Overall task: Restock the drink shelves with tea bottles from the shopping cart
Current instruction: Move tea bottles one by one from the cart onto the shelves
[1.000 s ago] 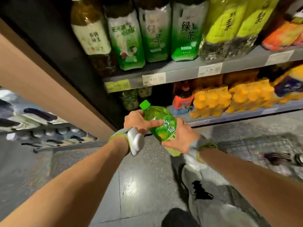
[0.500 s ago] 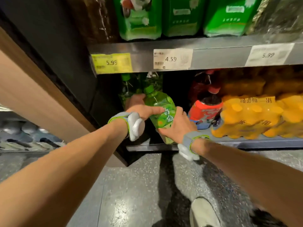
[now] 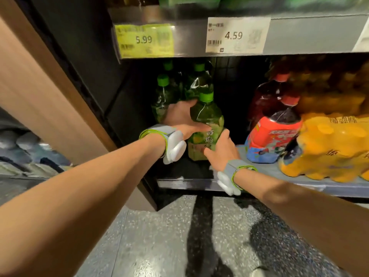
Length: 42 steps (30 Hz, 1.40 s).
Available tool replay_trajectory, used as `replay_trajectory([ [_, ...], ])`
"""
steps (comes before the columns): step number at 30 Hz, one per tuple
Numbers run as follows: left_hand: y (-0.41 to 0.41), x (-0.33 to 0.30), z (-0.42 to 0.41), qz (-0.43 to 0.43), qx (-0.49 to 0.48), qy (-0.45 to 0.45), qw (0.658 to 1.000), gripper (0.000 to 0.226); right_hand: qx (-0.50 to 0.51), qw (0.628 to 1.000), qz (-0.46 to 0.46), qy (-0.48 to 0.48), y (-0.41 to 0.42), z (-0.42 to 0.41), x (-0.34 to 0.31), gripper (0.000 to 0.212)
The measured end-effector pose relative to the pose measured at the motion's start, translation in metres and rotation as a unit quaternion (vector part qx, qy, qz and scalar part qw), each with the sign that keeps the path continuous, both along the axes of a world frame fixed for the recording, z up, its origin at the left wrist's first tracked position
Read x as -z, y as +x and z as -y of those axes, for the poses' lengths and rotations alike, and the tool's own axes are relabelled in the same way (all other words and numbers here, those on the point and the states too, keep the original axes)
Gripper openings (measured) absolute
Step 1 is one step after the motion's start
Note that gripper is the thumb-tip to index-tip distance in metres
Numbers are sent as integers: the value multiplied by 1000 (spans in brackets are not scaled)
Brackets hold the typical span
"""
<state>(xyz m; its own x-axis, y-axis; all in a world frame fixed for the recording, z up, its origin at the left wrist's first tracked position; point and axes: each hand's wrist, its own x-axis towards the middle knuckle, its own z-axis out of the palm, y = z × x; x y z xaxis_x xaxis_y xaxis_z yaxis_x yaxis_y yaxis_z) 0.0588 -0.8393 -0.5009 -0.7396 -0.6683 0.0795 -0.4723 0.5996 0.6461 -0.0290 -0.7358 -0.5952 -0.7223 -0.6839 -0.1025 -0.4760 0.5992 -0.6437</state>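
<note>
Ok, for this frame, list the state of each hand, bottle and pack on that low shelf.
left hand: holding the tea bottle's left side
right hand: holding its lower right
tea bottle: upright, capped, at shelf front
green bottles behind: upright, capped
red-capped bottles: upright, capped
yellow pack: wrapped, on shelf

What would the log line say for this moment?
step: shelving | left hand: on green tea bottle | right hand: on same bottle | bottle: upright on bottom shelf, beside red-label bottle
</note>
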Motion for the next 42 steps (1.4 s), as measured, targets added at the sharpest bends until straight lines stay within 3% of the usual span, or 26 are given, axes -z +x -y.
replay_trajectory([
  [3,4,14,1,-38,8,22,999,72,-42,999,4,1,-14,-6,7,55],
  [7,8,41,-5,-81,-89,88,989,84,-69,998,5,11,-20,-11,15,50],
  [13,20,89,-8,-8,-160,178,971,41,-51,998,1,45,-21,-3,29,33],
  [18,10,102,-6,-20,-193,141,971,26,-39,999,4,29,-29,13,34,39],
  [26,2,107,9,-48,-210,125,969,25,8,999,-13,33,-34,38,40,51],
  [32,-9,113,18,-51,-221,124,966,26,-7,995,-19,94,-48,56,37,60],
  [42,-17,103,18,-44,-247,135,959,25,-21,996,-2,91,-55,65,30,55],
])
